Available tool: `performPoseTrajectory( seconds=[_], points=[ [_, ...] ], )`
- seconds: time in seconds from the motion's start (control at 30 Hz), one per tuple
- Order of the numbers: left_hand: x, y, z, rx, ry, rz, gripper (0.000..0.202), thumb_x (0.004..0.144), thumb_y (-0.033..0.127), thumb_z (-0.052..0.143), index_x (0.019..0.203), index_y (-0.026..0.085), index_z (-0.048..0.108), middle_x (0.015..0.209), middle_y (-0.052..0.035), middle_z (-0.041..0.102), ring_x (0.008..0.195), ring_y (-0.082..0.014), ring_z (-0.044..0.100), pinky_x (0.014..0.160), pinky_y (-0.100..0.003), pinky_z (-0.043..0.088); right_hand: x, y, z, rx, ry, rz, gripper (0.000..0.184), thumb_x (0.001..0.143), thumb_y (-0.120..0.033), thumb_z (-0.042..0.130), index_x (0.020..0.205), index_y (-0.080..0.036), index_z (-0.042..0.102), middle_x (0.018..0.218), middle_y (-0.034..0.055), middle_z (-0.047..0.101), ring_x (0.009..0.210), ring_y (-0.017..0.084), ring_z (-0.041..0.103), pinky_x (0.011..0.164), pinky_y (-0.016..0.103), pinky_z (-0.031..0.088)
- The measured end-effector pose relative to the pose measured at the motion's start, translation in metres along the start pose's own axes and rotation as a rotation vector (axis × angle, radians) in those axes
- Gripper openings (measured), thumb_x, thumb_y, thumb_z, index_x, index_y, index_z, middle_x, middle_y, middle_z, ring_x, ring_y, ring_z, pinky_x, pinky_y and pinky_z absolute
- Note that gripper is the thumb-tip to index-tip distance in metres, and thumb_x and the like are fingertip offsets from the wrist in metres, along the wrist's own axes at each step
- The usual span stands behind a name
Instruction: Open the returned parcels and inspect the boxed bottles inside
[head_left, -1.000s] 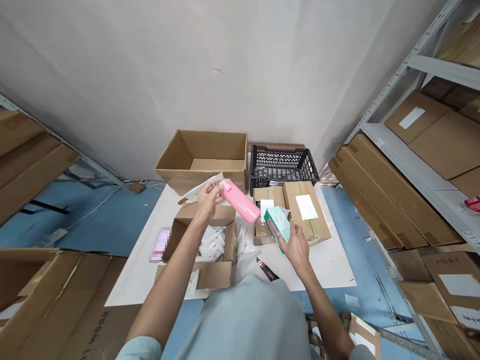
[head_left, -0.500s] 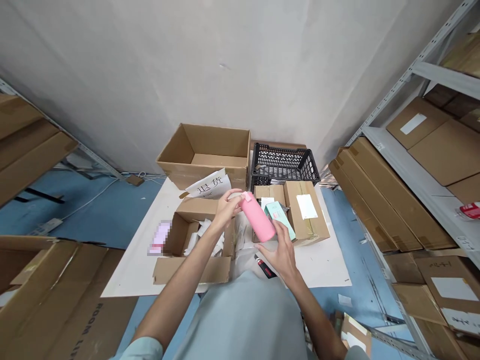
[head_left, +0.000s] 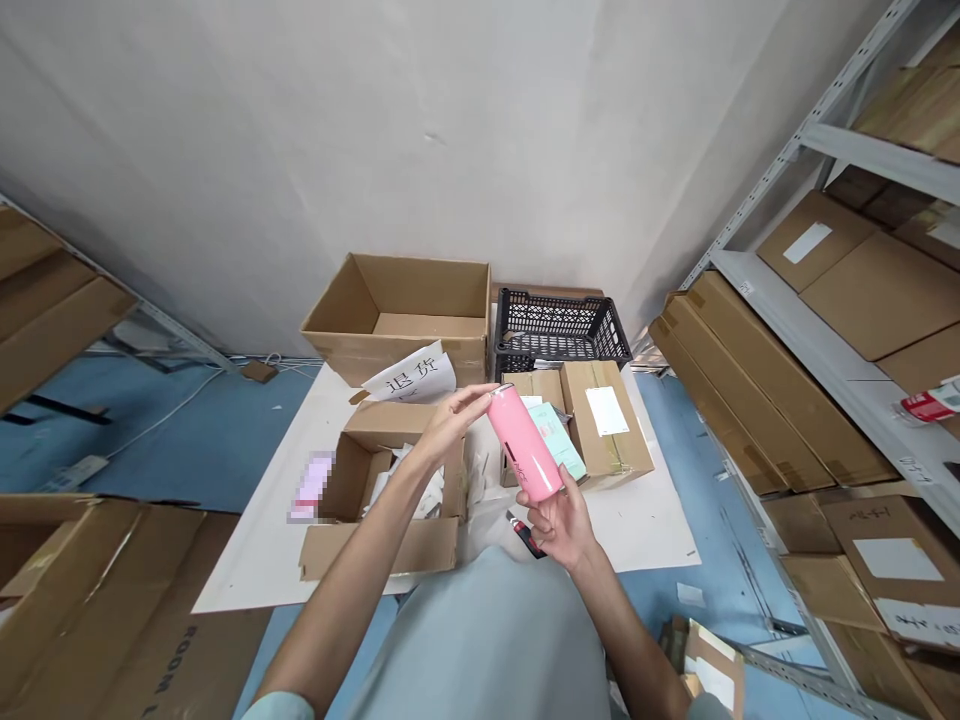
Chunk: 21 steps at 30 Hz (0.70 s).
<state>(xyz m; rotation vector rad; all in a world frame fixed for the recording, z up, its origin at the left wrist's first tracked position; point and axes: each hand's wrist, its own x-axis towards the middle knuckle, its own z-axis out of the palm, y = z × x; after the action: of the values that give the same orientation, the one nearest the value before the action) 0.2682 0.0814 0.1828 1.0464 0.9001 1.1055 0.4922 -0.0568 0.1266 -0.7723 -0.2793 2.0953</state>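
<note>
A pink tumbler [head_left: 523,443] is tilted between my two hands above the table, with dark lettering low on its side. At its upper end, my left hand [head_left: 452,420] has its fingers closed on the rim. My right hand [head_left: 559,520] grips the lower end from beneath, its palm turned up. Behind the tumbler lies a mint-green box [head_left: 559,440]. A red and black box cutter [head_left: 527,535] rests on the table just under my right hand. Left of it stands an opened carton [head_left: 379,547] with white packing paper [head_left: 431,495] inside.
At the back of the white table [head_left: 262,520] stand a large open carton [head_left: 397,350] and a black plastic crate [head_left: 562,325]. Sealed cartons [head_left: 607,420] sit at the right. A paper sign [head_left: 412,375] leans behind the opened carton. Shelves of boxes [head_left: 787,400] line the right side.
The tumbler has been turned about its length, so lettering now faces me. My right hand has shifted from the side to a grip under the lower end.
</note>
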Motion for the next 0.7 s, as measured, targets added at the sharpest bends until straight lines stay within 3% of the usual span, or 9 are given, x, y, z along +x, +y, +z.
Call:
performPoseTrajectory(
  seconds=[0.13, 0.23, 0.3, 0.37, 0.47, 0.53, 0.6, 0.7],
  points=[
    [-0.003, 0.003, 0.008, -0.090, -0.025, -0.032, 0.063, 0.074, 0.062, 0.100, 0.122, 0.024, 0.087, 0.123, -0.0129, 0.083, 0.112, -0.0308, 0.078, 0.102, -0.045, 0.064, 0.000, -0.003, -0.001, 0.018, -0.055, 0.040, 0.061, 0.099, -0.077, 0.069, 0.113, -0.018, 0.069, 0.090, 0.0058, 0.079, 0.044, 0.006, 0.045, 0.035, 0.015, 0.027],
    [-0.006, 0.006, 0.014, -0.095, 0.012, -0.033, 0.064, 0.072, 0.060, 0.101, 0.122, 0.022, 0.087, 0.121, -0.0135, 0.083, 0.109, -0.0310, 0.078, 0.096, -0.046, 0.066, 0.000, -0.006, -0.001, -0.082, -0.022, -0.043, 0.069, 0.096, -0.082, 0.068, 0.122, -0.018, 0.070, 0.094, 0.0096, 0.080, 0.050, 0.011, 0.056, 0.036, 0.018, 0.036],
    [-0.006, 0.006, 0.016, -0.090, 0.056, -0.038, 0.066, 0.070, 0.060, 0.102, 0.121, 0.020, 0.087, 0.121, -0.0146, 0.083, 0.110, -0.0320, 0.078, 0.095, -0.047, 0.067, -0.002, -0.008, -0.001, -0.243, 0.046, -0.195, 0.075, 0.095, -0.083, 0.068, 0.136, -0.020, 0.067, 0.104, 0.0129, 0.081, 0.061, 0.017, 0.067, 0.041, 0.023, 0.048],
    [-0.006, 0.002, 0.016, -0.088, 0.108, -0.048, 0.069, 0.066, 0.060, 0.104, 0.119, 0.018, 0.088, 0.122, -0.0155, 0.083, 0.111, -0.0332, 0.078, 0.095, -0.047, 0.068, -0.004, -0.010, -0.003, -0.513, 0.178, -0.433, 0.080, 0.093, -0.078, 0.074, 0.151, -0.024, 0.061, 0.124, 0.0156, 0.078, 0.082, 0.023, 0.076, 0.054, 0.029, 0.060],
    [-0.006, -0.007, 0.017, -0.092, 0.176, -0.069, 0.072, 0.060, 0.060, 0.107, 0.115, 0.018, 0.088, 0.130, -0.0158, 0.081, 0.117, -0.0346, 0.078, 0.097, -0.048, 0.068, -0.004, -0.008, -0.008, -1.035, 0.433, -0.738, 0.100, 0.079, -0.067, 0.094, 0.164, -0.031, 0.053, 0.158, 0.0176, 0.061, 0.118, 0.033, 0.074, 0.078, 0.039, 0.069],
    [-0.005, -0.014, 0.019, -0.092, 0.198, -0.094, 0.073, 0.058, 0.061, 0.108, 0.114, 0.019, 0.088, 0.132, -0.0156, 0.081, 0.120, -0.0351, 0.077, 0.098, -0.047, 0.069, -0.003, -0.003, -0.011, -1.307, 0.533, -0.772, 0.096, 0.079, -0.064, 0.094, 0.162, -0.031, 0.057, 0.165, 0.0182, 0.056, 0.131, 0.039, 0.069, 0.091, 0.046, 0.069],
    [-0.005, -0.021, 0.020, -0.085, 0.205, -0.118, 0.074, 0.058, 0.062, 0.107, 0.115, 0.019, 0.088, 0.130, -0.0152, 0.082, 0.121, -0.0351, 0.076, 0.098, -0.047, 0.069, 0.000, 0.003, -0.012, -1.426, 0.571, -0.732, 0.076, 0.090, -0.062, 0.084, 0.156, -0.029, 0.063, 0.161, 0.0186, 0.059, 0.136, 0.041, 0.067, 0.097, 0.050, 0.067],
    [-0.006, -0.028, 0.018, -0.098, 0.197, -0.129, 0.074, 0.064, 0.067, 0.103, 0.119, 0.020, 0.086, 0.132, -0.0144, 0.081, 0.117, -0.0326, 0.078, 0.099, -0.046, 0.068, 0.004, 0.007, -0.011, -1.289, 0.570, -0.709, 0.069, 0.093, -0.059, 0.078, 0.154, -0.029, 0.064, 0.156, 0.0179, 0.063, 0.125, 0.036, 0.072, 0.090, 0.045, 0.068]
  ],
)
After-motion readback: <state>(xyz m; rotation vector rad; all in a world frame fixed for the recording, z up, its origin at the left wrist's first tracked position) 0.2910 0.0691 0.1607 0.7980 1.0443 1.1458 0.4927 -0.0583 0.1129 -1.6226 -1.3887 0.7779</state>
